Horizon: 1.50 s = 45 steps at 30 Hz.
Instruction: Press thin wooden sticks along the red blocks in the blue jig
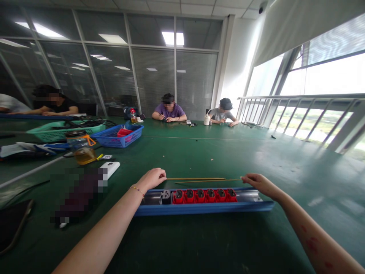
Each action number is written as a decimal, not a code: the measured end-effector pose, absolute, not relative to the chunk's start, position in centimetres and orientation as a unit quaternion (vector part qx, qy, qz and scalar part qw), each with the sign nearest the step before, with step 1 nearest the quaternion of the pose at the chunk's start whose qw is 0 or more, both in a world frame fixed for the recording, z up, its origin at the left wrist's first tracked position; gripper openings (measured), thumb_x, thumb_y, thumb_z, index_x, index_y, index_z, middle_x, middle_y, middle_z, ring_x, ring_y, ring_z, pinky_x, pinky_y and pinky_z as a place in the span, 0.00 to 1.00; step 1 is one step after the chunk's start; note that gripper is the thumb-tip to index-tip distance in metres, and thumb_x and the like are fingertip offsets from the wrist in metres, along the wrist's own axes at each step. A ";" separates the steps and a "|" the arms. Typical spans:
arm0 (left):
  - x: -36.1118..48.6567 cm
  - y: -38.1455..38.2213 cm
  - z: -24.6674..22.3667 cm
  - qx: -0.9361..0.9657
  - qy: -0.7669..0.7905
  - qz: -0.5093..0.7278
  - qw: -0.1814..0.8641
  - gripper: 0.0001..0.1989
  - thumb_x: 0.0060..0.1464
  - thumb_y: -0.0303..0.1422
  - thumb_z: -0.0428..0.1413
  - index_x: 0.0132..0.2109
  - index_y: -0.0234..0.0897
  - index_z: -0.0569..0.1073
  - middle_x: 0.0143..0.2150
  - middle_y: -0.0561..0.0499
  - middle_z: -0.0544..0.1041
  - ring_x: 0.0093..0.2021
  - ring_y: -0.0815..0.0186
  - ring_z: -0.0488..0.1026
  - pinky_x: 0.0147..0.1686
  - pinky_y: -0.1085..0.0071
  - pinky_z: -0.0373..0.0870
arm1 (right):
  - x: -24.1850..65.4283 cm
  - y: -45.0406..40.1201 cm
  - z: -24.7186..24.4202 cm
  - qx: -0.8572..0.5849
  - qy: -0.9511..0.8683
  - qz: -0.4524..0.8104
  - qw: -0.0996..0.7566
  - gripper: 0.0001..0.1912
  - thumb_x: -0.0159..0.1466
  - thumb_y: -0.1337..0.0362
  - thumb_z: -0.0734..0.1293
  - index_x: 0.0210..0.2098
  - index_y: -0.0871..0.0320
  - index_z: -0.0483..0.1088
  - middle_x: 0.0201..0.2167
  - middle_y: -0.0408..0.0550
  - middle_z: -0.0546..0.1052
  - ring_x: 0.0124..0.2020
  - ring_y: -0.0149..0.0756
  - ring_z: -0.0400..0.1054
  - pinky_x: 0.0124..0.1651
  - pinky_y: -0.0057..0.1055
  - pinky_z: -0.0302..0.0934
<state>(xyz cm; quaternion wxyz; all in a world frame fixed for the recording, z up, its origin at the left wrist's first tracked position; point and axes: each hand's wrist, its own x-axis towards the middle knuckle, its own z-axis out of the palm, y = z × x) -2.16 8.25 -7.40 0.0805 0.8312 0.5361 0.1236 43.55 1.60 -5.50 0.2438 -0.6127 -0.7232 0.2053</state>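
My left hand (154, 178) is closed in a pinch on the left end of a thin brass-coloured strip (196, 178), which points to the right. In my right hand (255, 180), thumb and fingers are pinched on the right end of a second thin brass-coloured strip (211, 180). The two strips lie nearly parallel and overlap in view, just beyond a long blue channel (205, 209). Inside the channel sits a row of several red socket modules (200, 196), with a black and grey module (166, 197) at its left end. Bare metal-like lining shows at both ends.
On the left are a power bank (111, 167), a jar of amber liquid (82, 150), a blue basket (121, 136) with a red item, a green basket (57, 131) with cables, and a dark phone-like slab (14, 224). Several people sit along the far table edge.
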 end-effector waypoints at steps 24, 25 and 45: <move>-2.2 8.6 -7.7 0.858 0.504 0.095 0.019 0.08 0.50 0.36 0.51 0.35 0.43 0.74 0.36 0.52 0.74 0.36 0.65 0.70 0.35 0.73 0.62 | 35.9 6.4 -5.8 -0.521 -0.851 -0.065 -0.010 0.14 0.57 0.64 0.61 0.43 0.52 0.67 0.43 0.46 0.73 0.45 0.40 0.65 0.43 0.32 0.55; -2.1 8.6 -7.7 0.860 0.501 0.092 0.014 0.08 0.51 0.36 0.51 0.35 0.43 0.74 0.36 0.52 0.74 0.36 0.65 0.70 0.36 0.72 0.62 | 35.9 6.5 -5.9 -0.514 -0.855 -0.063 -0.018 0.14 0.57 0.65 0.61 0.44 0.51 0.67 0.44 0.46 0.73 0.46 0.39 0.65 0.43 0.32 0.55; -1.6 8.0 -6.7 0.815 0.497 0.212 0.209 0.10 0.47 0.36 0.49 0.33 0.37 0.71 0.31 0.52 0.74 0.32 0.66 0.70 0.32 0.73 0.64 | 37.5 8.2 -7.2 -0.537 -0.828 0.096 0.128 0.10 0.53 0.69 0.58 0.32 0.60 0.68 0.27 0.45 0.72 0.27 0.31 0.65 0.29 0.24 0.57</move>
